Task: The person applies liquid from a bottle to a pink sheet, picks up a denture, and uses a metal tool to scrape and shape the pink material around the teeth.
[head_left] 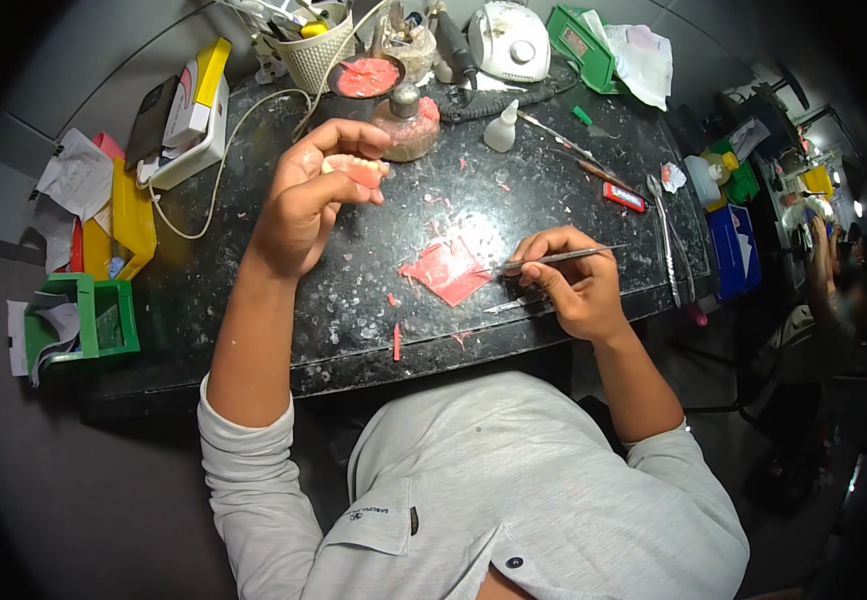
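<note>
"Grips?"
"On my feed, left hand (304, 205) pinches a pink, pale-toothed denture (356, 174) above the black benchtop (344, 290); right hand (582, 294) holds a slim metal tool (590, 252)."
"Risk?"
"Loosening could drop the denture."

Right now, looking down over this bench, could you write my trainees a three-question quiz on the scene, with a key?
1. What does the left hand hold?
2. True or false: the right hand is empty.
3. Choose one. The flat sheet on the bench is: A) green; B) pinkish red; C) black.

Key:
1. A denture-like piece with a row of teeth.
2. False: the right hand holds a slim tool.
3. B.
</note>
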Available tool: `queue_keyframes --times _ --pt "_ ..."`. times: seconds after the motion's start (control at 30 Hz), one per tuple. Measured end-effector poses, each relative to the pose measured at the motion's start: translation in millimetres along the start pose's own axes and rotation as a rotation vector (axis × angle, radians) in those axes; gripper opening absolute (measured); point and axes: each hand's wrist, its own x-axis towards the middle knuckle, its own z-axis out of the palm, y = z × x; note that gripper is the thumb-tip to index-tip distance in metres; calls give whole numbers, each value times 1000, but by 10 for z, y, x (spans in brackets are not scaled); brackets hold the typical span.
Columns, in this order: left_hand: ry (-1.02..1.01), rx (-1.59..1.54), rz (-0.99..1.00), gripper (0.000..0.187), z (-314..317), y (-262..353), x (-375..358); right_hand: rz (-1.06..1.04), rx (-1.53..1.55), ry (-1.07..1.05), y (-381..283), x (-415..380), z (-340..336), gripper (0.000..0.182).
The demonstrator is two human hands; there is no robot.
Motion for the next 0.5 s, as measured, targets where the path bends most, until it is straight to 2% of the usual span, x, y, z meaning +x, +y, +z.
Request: queue_keyframes --times 0.13,0.23,0.3,0.5 --pt "-64 -60 -50 55 -76 -23 10 14 17 16 6 -3 5 4" --pt "-66 -56 -95 50 -63 -31 18 4 29 15 24 -7 0 5" --pt "-62 -71 -85 37 -9 -40 16 7 27 13 14 2 -2 5" --pt "-156 -92 -83 34 -37 -49 36 -2 1 8 14 3 -12 6"
